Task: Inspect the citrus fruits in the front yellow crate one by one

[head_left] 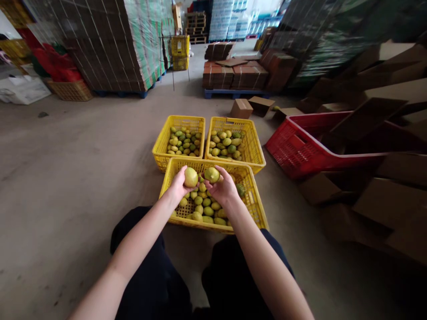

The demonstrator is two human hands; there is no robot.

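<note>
One fruit is held in each hand: a yellow, rounded citrus-like fruit (191,177) is cupped by the left hand (178,183), and a greener citrus-like fruit (211,175), its nub turned into view, is cradled in the right hand (224,186). Both hands are curled only as far as the fruit allows, and the two fruits are held just apart over the near yellow crate (259,209).

For what seems to be a side-by-side look, a light hold is called for, with pressure spread along the fingers so that the skin is not bruised. Each fruit is best turned slowly, and kept low above the loose fruit (198,201), so that a slip is caught softly.

The undersides of both held fruits are hidden, as are some fingers, and small blemishes cannot be made out. Part of the near crate's load is covered by the hands. Behind it, the lower fruit in the far left crate (162,142) and far right crate (255,142) is buried. At right, the inside of the red crate (290,146) is lost in shadow.
</note>
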